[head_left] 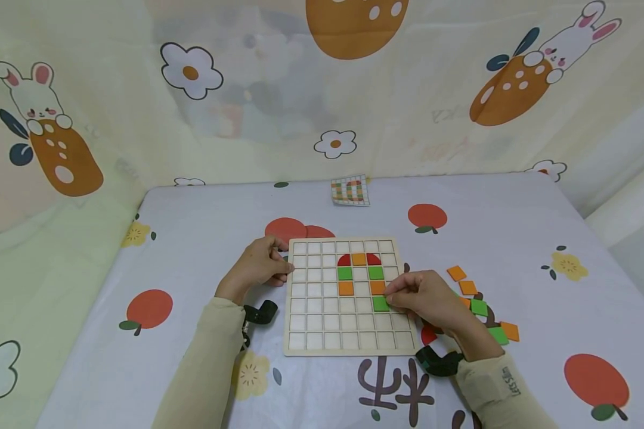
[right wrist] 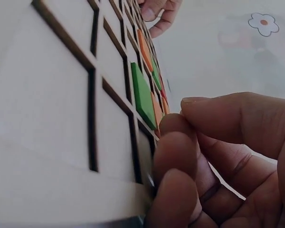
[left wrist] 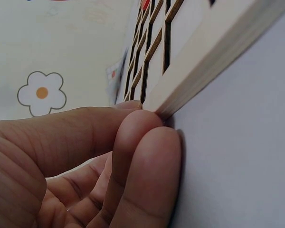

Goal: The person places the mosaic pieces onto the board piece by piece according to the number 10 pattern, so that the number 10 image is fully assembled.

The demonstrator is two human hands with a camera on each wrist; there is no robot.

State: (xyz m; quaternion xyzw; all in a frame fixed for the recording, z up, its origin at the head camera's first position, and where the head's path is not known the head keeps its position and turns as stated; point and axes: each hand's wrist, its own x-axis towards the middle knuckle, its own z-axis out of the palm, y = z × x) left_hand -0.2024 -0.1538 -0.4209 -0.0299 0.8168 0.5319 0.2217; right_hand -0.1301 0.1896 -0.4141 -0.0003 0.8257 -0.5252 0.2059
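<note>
A wooden grid board (head_left: pixel 327 353) lies flat on the table, with several red, orange and green tiles in its cells. My left hand (head_left: pixel 260 262) pinches the board's left edge near its upper corner. The left wrist view shows the thumb on top and the fingertips (left wrist: pixel 154 147) against the side. Over the board's right part, my right hand (head_left: pixel 429 298) has thumb and forefinger together at the right side of a green square tile (head_left: pixel 380 304). In the right wrist view this green tile (right wrist: pixel 141 95) looks slightly raised, and the forefinger hides its near corner.
Loose orange (head_left: pixel 467 288) and green tiles (head_left: pixel 498 335) lie right of the board, partly under my right hand. A red piece (head_left: pixel 428 335) sits by the board's right edge. A small patterned card (head_left: pixel 350 190) stands at the table's back, before the cloth backdrop.
</note>
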